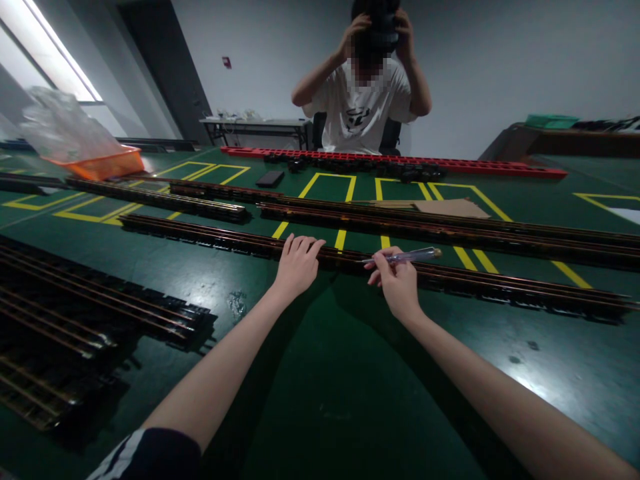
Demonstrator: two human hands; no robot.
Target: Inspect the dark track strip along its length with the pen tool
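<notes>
Stacked dark strips [165,308] with copper-coloured lines, several, nearer the wearer and well left of the grip; not in hand, and whether finished or waiting cannot be told. Orange basket [107,165] holding clear plastic bags [65,133], far left beyond the grip. Dark flat block [270,179], beyond the left hand and slightly left of it. Left hand [299,263], one, fingers extended over the worked strip [500,285]; whether the thumb pinches from beneath cannot be told. Said strip, long, dark, lying crosswise on the green table [320,400] under both hands and running out past them on either side; work on it appears under way, its completed share not readable at this size. Co-worker [361,117], both hands raised to a headset, across the table beyond the gap between the hands. Right hand [400,285], one, thumb and fingers closed around a clear-handled screwdriver [420,255], its shaft pointing left at the strip; whether the tip touches cannot be told. Further long strips [425,227], directly beyond the grip, touched by neither hand. Cardboard piece [453,208], beyond and right of the right hand, lying flat.
</notes>
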